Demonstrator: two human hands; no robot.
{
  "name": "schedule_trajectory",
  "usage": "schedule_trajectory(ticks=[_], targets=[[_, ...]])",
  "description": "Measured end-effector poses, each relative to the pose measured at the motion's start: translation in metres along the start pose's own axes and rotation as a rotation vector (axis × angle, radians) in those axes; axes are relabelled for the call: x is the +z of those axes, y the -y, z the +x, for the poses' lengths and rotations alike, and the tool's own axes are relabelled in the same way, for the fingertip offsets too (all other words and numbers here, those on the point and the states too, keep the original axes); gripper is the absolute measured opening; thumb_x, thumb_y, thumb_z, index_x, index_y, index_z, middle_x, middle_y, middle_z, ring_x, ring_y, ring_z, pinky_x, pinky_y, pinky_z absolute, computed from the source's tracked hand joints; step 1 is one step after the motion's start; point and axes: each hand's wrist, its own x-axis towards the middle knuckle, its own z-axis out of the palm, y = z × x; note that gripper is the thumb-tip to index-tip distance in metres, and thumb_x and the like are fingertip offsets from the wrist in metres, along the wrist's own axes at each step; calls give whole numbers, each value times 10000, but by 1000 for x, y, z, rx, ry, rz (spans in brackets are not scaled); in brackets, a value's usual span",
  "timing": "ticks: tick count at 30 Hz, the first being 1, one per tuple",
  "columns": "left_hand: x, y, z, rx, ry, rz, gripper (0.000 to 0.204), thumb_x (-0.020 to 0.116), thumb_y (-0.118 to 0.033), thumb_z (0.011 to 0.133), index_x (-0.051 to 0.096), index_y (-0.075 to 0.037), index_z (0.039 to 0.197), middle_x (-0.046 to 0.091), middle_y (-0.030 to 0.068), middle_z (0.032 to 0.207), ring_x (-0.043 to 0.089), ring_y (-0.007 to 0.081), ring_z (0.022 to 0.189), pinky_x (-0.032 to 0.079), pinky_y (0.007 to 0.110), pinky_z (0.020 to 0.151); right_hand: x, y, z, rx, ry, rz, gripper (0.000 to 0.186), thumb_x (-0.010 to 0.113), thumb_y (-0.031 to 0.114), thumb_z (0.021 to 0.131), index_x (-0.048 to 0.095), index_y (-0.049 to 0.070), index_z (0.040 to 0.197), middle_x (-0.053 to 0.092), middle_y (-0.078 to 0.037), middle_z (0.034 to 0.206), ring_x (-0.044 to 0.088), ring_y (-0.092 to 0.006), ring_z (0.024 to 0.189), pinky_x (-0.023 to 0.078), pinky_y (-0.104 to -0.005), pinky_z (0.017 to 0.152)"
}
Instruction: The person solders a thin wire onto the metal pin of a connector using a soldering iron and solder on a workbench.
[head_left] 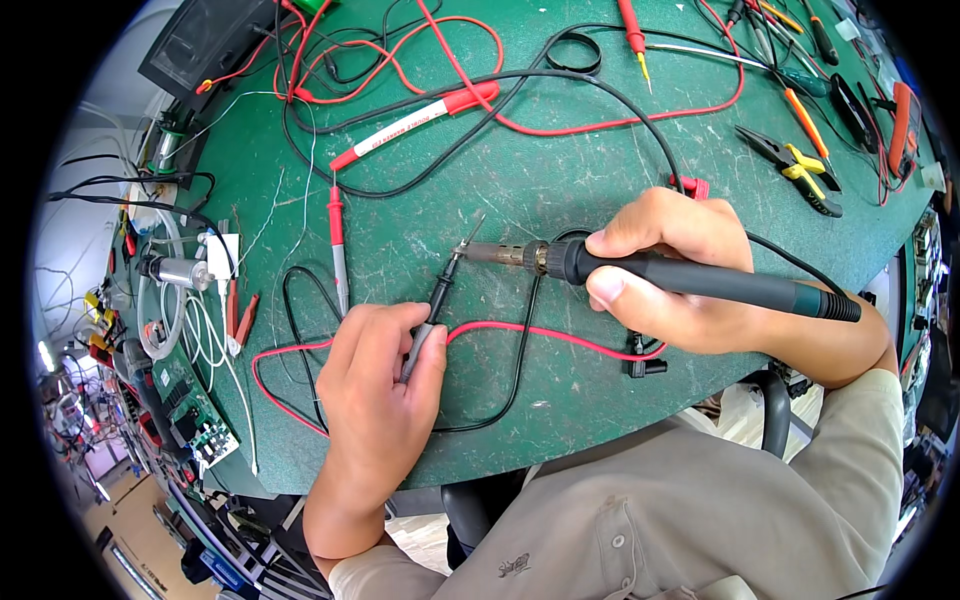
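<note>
My left hand [378, 392] grips a grey-and-black test probe [439, 294] between thumb and fingers, its metal end pointing up and away from me. My right hand [672, 275] grips a black soldering iron [740, 283] whose metal end reaches left to the probe's end, apparently touching it. A thin metal pin [478, 222] sticks up at that junction; details there are too small to make out. A red-and-grey probe [336, 245] lies left of my hands, and red and black leads [560, 335] run beneath and around them.
Green mat [250, 400] covers the bench. A red-and-white marker [395, 130], tangled leads and a red probe [634, 30] lie at the back. Pliers [795, 172], screwdrivers [810, 130] and an orange meter [905, 125] are at right. A circuit board [195, 410], tubing and cables crowd the left edge.
</note>
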Motion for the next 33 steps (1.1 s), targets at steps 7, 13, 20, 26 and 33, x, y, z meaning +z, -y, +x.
schedule_trajectory(ticks=[7, 13, 20, 26, 33], targets=[[-3, 1, 2, 15, 4, 14, 213, 763, 30, 799, 657, -8, 979, 524, 41, 780, 431, 107, 630, 348, 254, 533, 1, -1, 0, -5, -18, 8, 202, 739, 142, 873, 613, -10, 919, 657, -82, 790, 614, -137, 640, 459, -271, 555], [-3, 3, 2, 21, -5, 7, 218, 763, 34, 796, 660, -4, 984, 543, 48, 800, 437, 109, 636, 351, 255, 538, -4, 0, 2, -53, 38, -54, 184, 722, 81, 873, 592, -28, 945, 685, -107, 776, 680, -166, 642, 511, -276, 550], [-4, 3, 3, 38, -11, 27, 215, 755, 47, 798, 664, 0, 987, 558, 55, 837, 444, 110, 647, 354, 253, 543, -6, -2, 6, -155, 74, -75, 180, 719, 52, 865, 589, -37, 954, 694, -113, 769, 705, -178, 641, 530, -280, 561], [-4, 4, 3, 29, -4, 25, 201, 750, 44, 808, 665, 5, 986, 571, 56, 872, 440, 102, 653, 352, 252, 547, -4, -5, 3, -151, 34, -64, 189, 731, 70, 859, 598, -32, 945, 691, -113, 777, 692, -180, 629, 522, -276, 562], [-5, 6, 4, 53, -4, 28, 193, 751, 43, 809, 667, 7, 978, 576, 57, 871, 429, 93, 635, 341, 245, 532, -5, -4, 4, -176, 43, -86, 204, 743, 79, 848, 605, -40, 938, 682, -124, 783, 661, -188, 610, 511, -294, 554]])
